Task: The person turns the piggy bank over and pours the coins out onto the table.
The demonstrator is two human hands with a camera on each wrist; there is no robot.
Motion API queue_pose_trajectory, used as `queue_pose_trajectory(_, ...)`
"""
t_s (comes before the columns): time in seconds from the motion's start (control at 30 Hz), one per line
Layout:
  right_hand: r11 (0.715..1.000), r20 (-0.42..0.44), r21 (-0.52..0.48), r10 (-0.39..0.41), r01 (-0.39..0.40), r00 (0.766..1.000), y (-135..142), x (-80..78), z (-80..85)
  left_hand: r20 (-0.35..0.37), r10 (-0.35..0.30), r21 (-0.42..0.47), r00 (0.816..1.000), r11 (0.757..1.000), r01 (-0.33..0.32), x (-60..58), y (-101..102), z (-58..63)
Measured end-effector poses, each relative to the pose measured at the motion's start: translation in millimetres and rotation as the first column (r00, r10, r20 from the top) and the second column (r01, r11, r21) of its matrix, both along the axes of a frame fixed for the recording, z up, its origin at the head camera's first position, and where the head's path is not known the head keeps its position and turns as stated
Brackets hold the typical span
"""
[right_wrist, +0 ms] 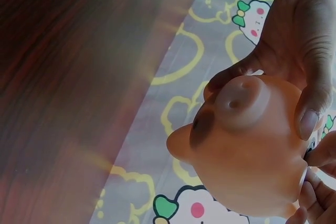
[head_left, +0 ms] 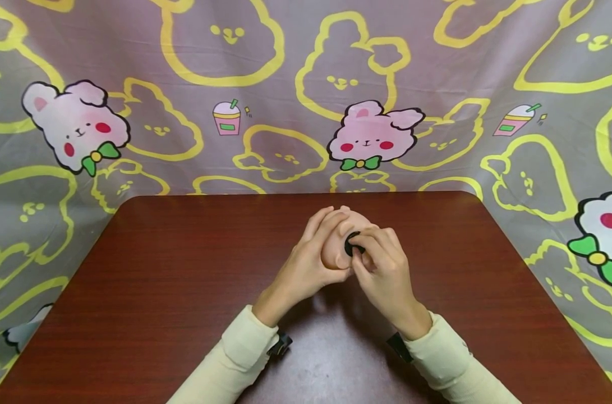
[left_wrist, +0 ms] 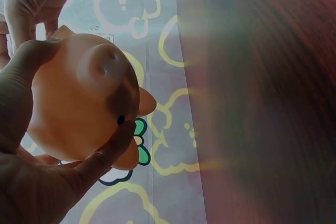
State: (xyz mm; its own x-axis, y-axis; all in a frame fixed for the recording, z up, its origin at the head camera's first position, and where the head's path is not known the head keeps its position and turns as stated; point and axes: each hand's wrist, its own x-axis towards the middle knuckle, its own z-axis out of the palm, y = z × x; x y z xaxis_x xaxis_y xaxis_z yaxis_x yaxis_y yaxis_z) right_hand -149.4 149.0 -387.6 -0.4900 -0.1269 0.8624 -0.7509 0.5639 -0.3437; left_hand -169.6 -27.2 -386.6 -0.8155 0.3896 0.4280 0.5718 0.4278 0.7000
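A pinkish-orange piggy bank (head_left: 332, 252) is held up over the table, its belly with short feet turned toward the head camera. My left hand (head_left: 306, 262) grips it from the left, thumb and fingers spread around its body. In the belly sits a round black plug (head_left: 349, 243), and my right hand (head_left: 386, 264) pinches it between thumb and fingers. Both wrist views show the pig's snout (left_wrist: 105, 62) on the side facing away from the head camera. Only a sliver of the plug shows in the right wrist view, beside the right fingertips (right_wrist: 321, 156).
A dark red-brown wooden table (head_left: 174, 292) lies under both hands. Behind it and at both sides hangs a grey curtain (head_left: 285, 106) printed with yellow outlines and bunny faces. A black wrist device (head_left: 280, 343) pokes out at the left cuff, and another (head_left: 399, 347) at the right.
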Motion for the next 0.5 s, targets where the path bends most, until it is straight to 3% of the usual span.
queue_pose_trajectory(0.5,1.000,-0.029,0.023,0.002,-0.001,1.000,0.1,0.0,1.3,0.010,0.003,-0.006,1.000,1.000,-0.003,1.3,1.1,0.6)
